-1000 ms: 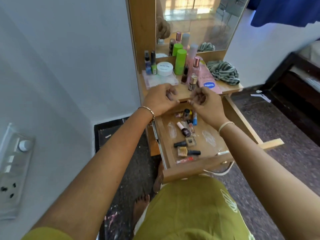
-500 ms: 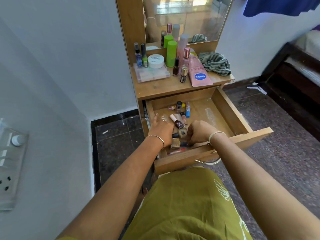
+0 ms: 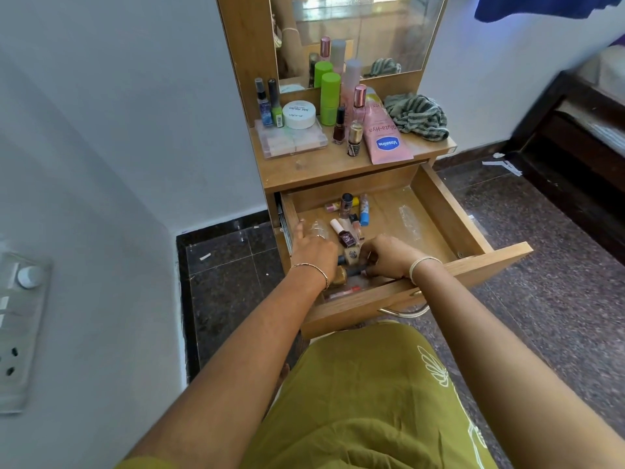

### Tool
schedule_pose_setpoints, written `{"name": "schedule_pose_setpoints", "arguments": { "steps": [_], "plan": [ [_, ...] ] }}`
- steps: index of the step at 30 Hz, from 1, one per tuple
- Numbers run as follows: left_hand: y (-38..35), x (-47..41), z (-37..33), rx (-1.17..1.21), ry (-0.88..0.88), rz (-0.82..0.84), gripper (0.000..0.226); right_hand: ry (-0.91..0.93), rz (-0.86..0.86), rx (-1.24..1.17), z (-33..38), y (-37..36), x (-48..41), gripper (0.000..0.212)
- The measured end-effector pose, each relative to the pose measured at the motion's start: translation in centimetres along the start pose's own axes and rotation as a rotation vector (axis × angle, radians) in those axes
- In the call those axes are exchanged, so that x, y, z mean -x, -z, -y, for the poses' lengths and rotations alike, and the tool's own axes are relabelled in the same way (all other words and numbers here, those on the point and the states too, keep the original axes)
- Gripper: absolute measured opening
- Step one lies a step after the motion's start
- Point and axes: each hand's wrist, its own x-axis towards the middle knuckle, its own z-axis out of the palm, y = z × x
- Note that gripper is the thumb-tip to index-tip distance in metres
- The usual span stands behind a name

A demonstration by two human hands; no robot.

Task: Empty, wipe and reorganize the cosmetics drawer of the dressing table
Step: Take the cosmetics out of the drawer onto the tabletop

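Observation:
The wooden drawer [image 3: 451, 211] of the dressing table stands pulled out, with several small nail polish bottles lying loose inside. A maroon bottle [image 3: 347, 237] and a blue tube [image 3: 364, 218] lie mid-drawer. My left hand [image 3: 313, 248] rests palm down at the drawer's left side, fingers stretched forward, above a gold bottle [image 3: 339, 276]. My right hand [image 3: 389, 255] is curled at the front, its fingers closed on a dark-capped bottle [image 3: 355, 270]. A red stick [image 3: 342, 292] lies against the front board.
On the tabletop [image 3: 304, 169] stand a Vaseline tube [image 3: 385, 138], a white jar [image 3: 299, 114], green cans [image 3: 329, 96], small bottles, a clear box [image 3: 291, 142] and a striped cloth [image 3: 417, 116]. A mirror [image 3: 355, 28] rises behind. A dark bed frame [image 3: 575, 130] is at the right.
Both hands came down from the tabletop edge into the drawer's front. The right hand has closed on a dark-capped bottle; the view has tilted down slightly.

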Motion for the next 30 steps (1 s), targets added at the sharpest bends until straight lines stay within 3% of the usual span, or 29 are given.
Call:
{"name": "schedule_pose_setpoints", "arguments": {
  "steps": [6, 11, 19, 26, 30],
  "plan": [
    [-0.2, -0.2, 0.4, 0.163, -0.026, -0.037, 0.012, 0.011, -0.031, -0.558, -0.4, 0.8, 0.7, 0.017],
    [-0.7, 0.4, 0.8, 0.463, 0.005, -0.173, 0.018, 0.019, -0.121, -0.608, -0.2, 0.8, 1.0, 0.017],
    [2.1, 0.8, 2.7, 0.688, 0.075, -0.44, 0.015, 0.06, -0.292, -0.868, 0.5, 1.7, 1.7, 0.016],
    [8.0, -1.6, 8.1, 0.796, 0.176, -0.664, 0.018, 0.17, -0.541, -0.875, 2.5, 7.9, 0.2, 0.02],
    [11.5, -4.1, 11.6, 0.794, 0.189, -0.7, 0.022, 0.247, -0.795, -0.559, 4.4, 13.3, -2.7, 0.017]
  ]
}}
